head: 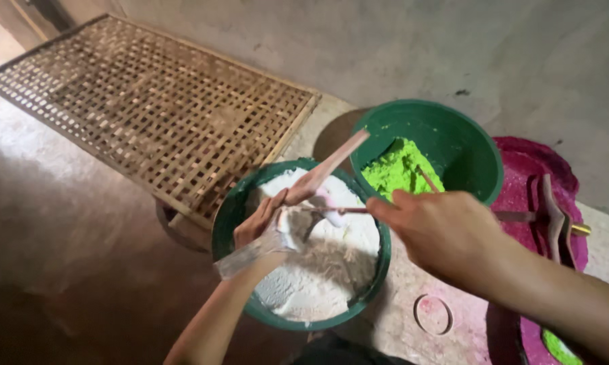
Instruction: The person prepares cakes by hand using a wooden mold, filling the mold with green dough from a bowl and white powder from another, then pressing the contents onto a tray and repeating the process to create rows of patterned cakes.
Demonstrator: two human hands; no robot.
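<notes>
A green bowl [231, 215] full of white powder sits in front of me. My left hand [262, 220] hovers over it, gripping a long flat wooden stick [331, 164] that slants up to the right, its lower end caked in white. My right hand [434, 231] holds a thin stick [341, 211] level, its tip touching the flat stick over the white powder. Behind stands a second green bowl [466, 152] with bright green powder [399, 169] heaped inside.
A woven bamboo tray [149, 108] lies at the left, its corner over the white bowl's rim. At the right, a magenta-stained container [541, 169] holds wooden tools. A small pink ring [433, 314] lies on the concrete floor. A grey wall runs behind.
</notes>
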